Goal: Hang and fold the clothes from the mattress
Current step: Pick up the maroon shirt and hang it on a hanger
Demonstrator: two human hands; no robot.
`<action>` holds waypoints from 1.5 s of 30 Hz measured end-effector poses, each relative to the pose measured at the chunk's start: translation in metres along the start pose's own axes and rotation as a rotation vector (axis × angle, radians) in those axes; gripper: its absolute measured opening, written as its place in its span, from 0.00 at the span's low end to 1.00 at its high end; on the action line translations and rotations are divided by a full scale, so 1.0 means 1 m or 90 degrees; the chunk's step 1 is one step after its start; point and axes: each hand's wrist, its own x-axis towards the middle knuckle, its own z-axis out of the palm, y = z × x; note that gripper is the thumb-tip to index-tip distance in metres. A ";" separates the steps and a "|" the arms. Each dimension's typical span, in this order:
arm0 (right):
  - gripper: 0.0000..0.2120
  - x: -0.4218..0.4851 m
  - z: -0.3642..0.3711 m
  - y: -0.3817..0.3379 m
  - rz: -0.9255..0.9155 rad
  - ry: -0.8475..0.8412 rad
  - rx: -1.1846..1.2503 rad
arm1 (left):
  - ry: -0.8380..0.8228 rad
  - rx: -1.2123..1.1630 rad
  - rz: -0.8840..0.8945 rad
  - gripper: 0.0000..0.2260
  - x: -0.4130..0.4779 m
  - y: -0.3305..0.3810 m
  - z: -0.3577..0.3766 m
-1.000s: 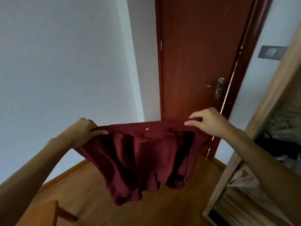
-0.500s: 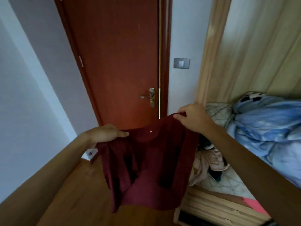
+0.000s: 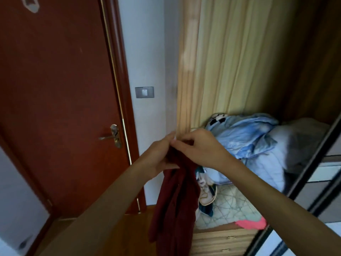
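maroon garment (image 3: 173, 200) hung doubled just below the left fingers (image 3: 166, 144) and right fingers (image 3: 184, 142), both pinching its top edge together. risk, i judged: one pinch slackening mid-fold would let layers slip apart and drop floorward.

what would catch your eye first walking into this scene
The dark red garment hangs in a long bunch at the centre, gripped at its top by the left hand and right hand, which meet there. Behind it on the left stands a big red-brown door, and on the right a heap of pale blue bedding lies on the mattress.
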 end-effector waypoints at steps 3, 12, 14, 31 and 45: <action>0.18 -0.002 -0.037 0.002 0.207 -0.014 0.292 | 0.005 -0.062 0.030 0.14 0.000 0.007 0.014; 0.15 -0.017 -0.087 0.020 0.133 -0.072 0.357 | -0.100 -0.179 0.095 0.28 -0.011 0.026 0.054; 0.17 -0.016 -0.101 0.026 0.101 -0.075 0.320 | -0.093 -0.120 0.135 0.26 -0.013 0.026 0.072; 0.34 0.156 -0.269 0.011 0.088 0.043 0.536 | -0.017 -0.190 0.258 0.07 0.030 0.184 0.156; 0.31 0.288 -0.339 -0.119 -0.087 0.066 0.564 | 0.164 -0.173 0.344 0.08 0.054 0.249 0.154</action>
